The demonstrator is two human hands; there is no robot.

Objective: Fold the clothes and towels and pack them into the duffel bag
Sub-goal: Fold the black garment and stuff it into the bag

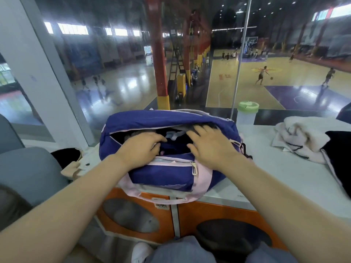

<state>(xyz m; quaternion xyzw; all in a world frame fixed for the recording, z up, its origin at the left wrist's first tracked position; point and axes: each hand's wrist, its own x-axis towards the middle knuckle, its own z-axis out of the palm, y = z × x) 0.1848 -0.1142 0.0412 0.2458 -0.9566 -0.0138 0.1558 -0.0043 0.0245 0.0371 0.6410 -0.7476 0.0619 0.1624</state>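
Note:
A blue duffel bag [167,173] with pink trim and straps lies unzipped on the white counter [281,179] in front of me. Dark and light clothes [173,134] show inside its opening. My left hand [141,147] sits at the near left edge of the opening, its fingers curled down into the bag. Spread flat, my right hand [209,147] presses on the contents at the right side of the opening. A crumpled white towel with dark lines [300,139] lies on the counter to the right, beside a black garment [340,149].
A clear bottle with a green lid [247,112] stands behind the bag against the glass wall. A beige and black item [73,164] lies left of the bag, next to a grey chair [28,175]. Below the counter are orange panels [190,215].

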